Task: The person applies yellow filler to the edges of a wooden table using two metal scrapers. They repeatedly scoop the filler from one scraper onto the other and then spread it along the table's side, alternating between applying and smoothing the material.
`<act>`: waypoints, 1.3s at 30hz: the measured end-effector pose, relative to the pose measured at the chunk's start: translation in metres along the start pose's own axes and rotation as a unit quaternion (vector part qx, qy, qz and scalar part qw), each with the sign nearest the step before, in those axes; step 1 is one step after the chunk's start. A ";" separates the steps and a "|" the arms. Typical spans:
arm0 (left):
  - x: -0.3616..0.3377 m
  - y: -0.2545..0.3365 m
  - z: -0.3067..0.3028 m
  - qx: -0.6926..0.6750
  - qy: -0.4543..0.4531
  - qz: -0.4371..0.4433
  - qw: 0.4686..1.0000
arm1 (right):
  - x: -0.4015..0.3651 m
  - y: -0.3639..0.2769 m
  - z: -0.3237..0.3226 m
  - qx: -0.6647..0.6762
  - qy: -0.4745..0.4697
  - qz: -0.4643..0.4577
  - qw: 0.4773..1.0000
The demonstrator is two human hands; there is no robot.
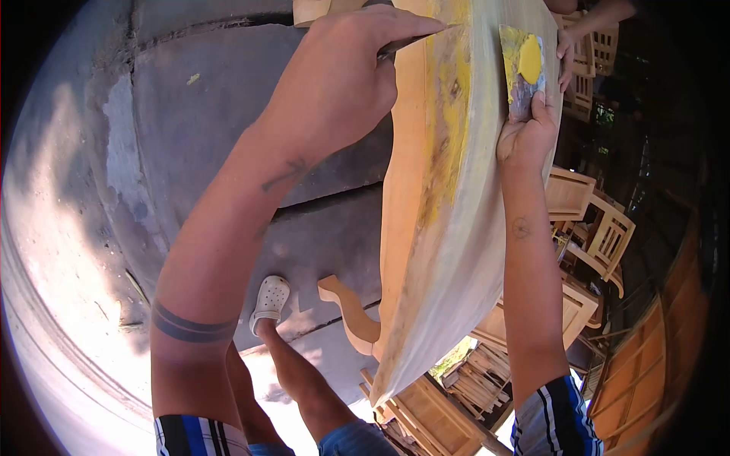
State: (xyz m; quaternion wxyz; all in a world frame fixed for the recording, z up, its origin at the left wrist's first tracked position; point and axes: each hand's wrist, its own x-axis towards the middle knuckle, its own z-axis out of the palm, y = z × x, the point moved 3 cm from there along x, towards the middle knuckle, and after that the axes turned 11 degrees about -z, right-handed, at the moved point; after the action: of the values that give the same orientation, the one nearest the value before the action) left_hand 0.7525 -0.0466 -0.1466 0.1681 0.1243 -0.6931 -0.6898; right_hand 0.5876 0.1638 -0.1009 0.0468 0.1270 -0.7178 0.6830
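A long pale wooden tabletop [487, 152] stretches down the middle of the view, with yellow putty [456, 114] smeared along its edge. My left hand [342, 68] is closed around a putty knife [414, 43], mostly hidden by the fingers. Its thin blade meets the yellow-smeared edge near the top. Over the tabletop's surface, my right hand [528, 135] grips a flat plate [521, 95] from below, thumb on its face. A thick yellow putty blob [530, 61] sits on that plate.
Another person's hand [565, 53] rests at the tabletop's far side. A curved wooden leg [350, 315] juts out at lower left, near a white clog [271, 302] on the concrete floor [213, 114]. Wooden chairs [604, 235] and stacked wood pieces [475, 384] are at right.
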 end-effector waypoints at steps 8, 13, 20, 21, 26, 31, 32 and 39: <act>-0.008 0.009 0.030 -0.013 -0.127 -0.047 0.991 | -0.002 -0.001 0.002 0.036 -0.003 0.000 0.999; -0.087 0.012 0.050 -0.108 -0.168 -0.041 0.979 | -0.001 -0.001 0.001 0.055 0.001 0.003 0.998; 0.042 -0.011 0.004 -0.002 -0.006 -0.035 0.999 | 0.000 0.000 0.001 0.069 -0.002 0.012 0.998; 0.058 -0.018 0.004 -0.001 0.020 0.016 1.000 | -0.001 -0.001 0.002 0.066 0.000 0.014 0.998; 0.055 -0.017 0.005 -0.027 -0.118 -0.068 0.990 | -0.002 -0.002 0.005 0.074 0.010 0.014 0.997; -0.016 -0.011 0.035 -0.074 -0.125 -0.042 0.988 | -0.003 -0.001 0.001 0.057 0.007 0.013 0.998; -0.029 -0.006 0.041 -0.091 -0.128 -0.075 0.985 | -0.002 0.000 0.000 0.056 0.007 0.012 0.998; -0.138 -0.004 0.066 -0.140 -0.197 -0.095 0.966 | -0.001 0.000 0.001 0.049 0.017 0.008 0.999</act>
State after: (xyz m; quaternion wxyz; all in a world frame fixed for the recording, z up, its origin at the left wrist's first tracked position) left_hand 0.8516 0.0697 -0.1582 -0.0221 0.0263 -0.5939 -0.8038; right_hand 0.5886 0.1630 -0.1007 0.0477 0.1115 -0.6834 0.7199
